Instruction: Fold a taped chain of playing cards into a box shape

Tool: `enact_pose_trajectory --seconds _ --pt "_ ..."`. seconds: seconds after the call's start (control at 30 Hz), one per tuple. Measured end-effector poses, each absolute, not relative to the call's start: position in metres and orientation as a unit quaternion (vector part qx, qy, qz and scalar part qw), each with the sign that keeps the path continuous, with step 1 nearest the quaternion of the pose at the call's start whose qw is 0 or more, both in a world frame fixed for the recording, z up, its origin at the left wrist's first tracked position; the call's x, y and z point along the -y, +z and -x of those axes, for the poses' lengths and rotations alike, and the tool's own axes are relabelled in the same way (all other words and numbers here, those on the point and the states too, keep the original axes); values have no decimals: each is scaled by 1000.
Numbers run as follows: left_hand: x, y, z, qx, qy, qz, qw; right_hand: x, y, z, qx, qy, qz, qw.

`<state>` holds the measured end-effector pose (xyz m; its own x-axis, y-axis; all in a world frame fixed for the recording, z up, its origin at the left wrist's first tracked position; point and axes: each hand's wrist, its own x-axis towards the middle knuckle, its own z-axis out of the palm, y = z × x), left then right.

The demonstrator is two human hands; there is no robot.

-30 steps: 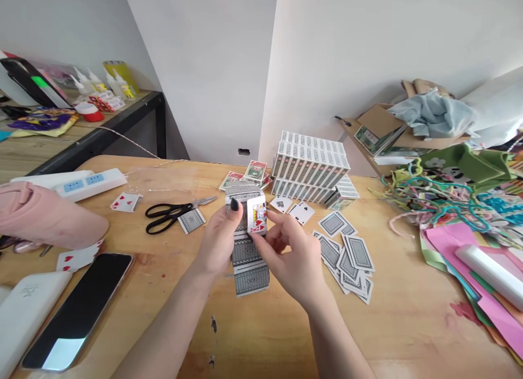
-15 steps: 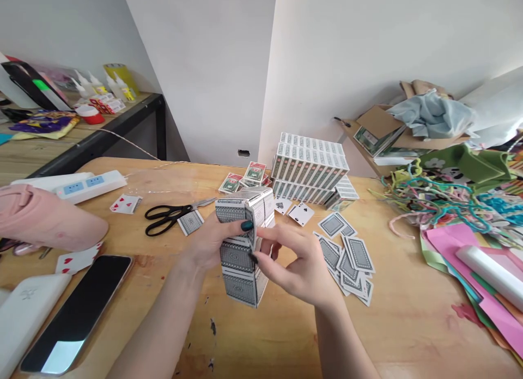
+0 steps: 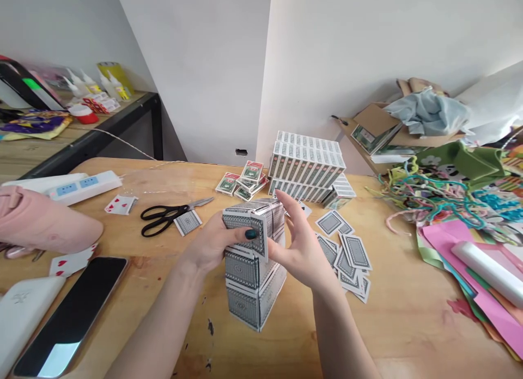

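Observation:
A tall box made of playing cards (image 3: 242, 270), grey patterned backs outward, is tilted above the table in my left hand (image 3: 212, 243). My left thumb, with a dark green nail, presses on its upper front, and the other fingers are hidden behind it. One card (image 3: 260, 237) stands out past the box's front corner beneath that thumb. My right hand (image 3: 302, 248) is at the box's right side, fingers apart, index finger extended near the top. Its thumb touches by the projecting card's edge. Loose cards (image 3: 355, 252) lie face down to the right of my right hand.
Behind the box are stacked card packs (image 3: 308, 161) and several red-and-green packs (image 3: 251, 172). Black scissors (image 3: 163, 215), a phone (image 3: 73, 316), a pink pouch (image 3: 53, 221) and a power strip (image 3: 87, 185) lie left. Tangled yarn (image 3: 445, 188) and coloured paper (image 3: 453, 254) lie right.
The card box has moved lower and slightly right, and one card now projects at its front corner. My right fingers have gone from a pinch at the corner to spread along the right side.

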<state>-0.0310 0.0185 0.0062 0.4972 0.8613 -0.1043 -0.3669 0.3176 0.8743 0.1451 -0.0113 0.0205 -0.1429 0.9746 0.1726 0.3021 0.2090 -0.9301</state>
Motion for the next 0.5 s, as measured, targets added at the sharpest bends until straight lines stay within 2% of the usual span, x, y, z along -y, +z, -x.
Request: enact_pose_trajectory --seconds 0.2,0.5 --pt "-18 9 30 -277 382 -434 767 8 16 -145 600 474 466 446" --pt "-16 14 29 -302 394 -422 759 10 21 -139 629 371 492 474"
